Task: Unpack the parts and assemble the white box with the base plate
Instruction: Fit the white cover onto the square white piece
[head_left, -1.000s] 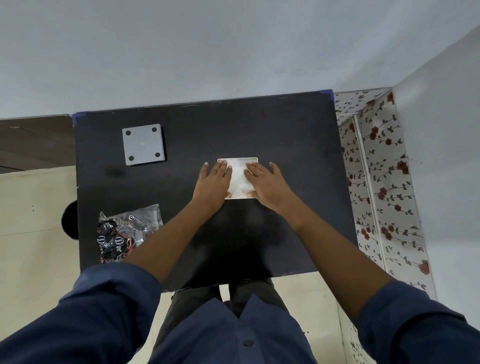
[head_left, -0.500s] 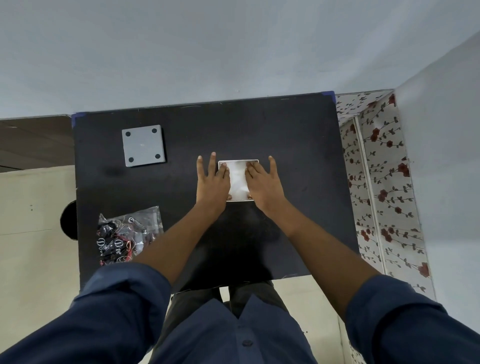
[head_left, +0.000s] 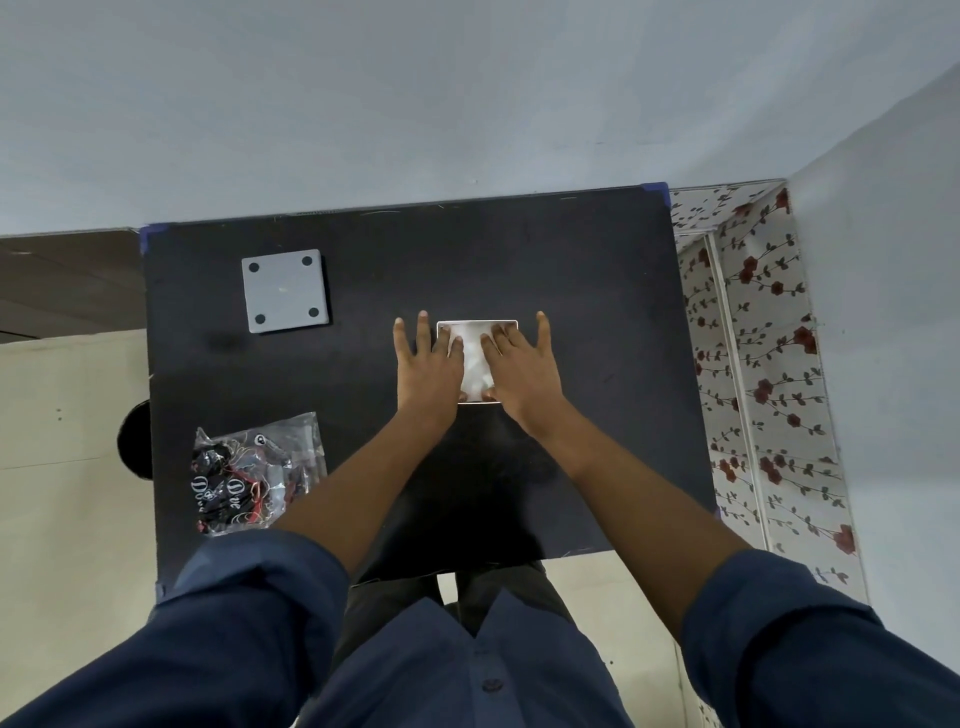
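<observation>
The white box lies flat in the middle of the black table. My left hand rests palm down over its left part, fingers spread. My right hand lies palm down over its right part, fingers also spread, thumb at the near edge. Both hands press flat on it without gripping. The grey square base plate, with a dark dot near each corner, sits at the far left of the table, apart from the hands.
A clear plastic bag holding small parts and red wires lies at the near left of the table. A wall runs behind the table. Flower-patterned panels stand to the right. A dark round object shows past the left edge.
Both hands have slid a little forward over the white box and their fingers have spread wider. The box, plate and bag stay where they were.
</observation>
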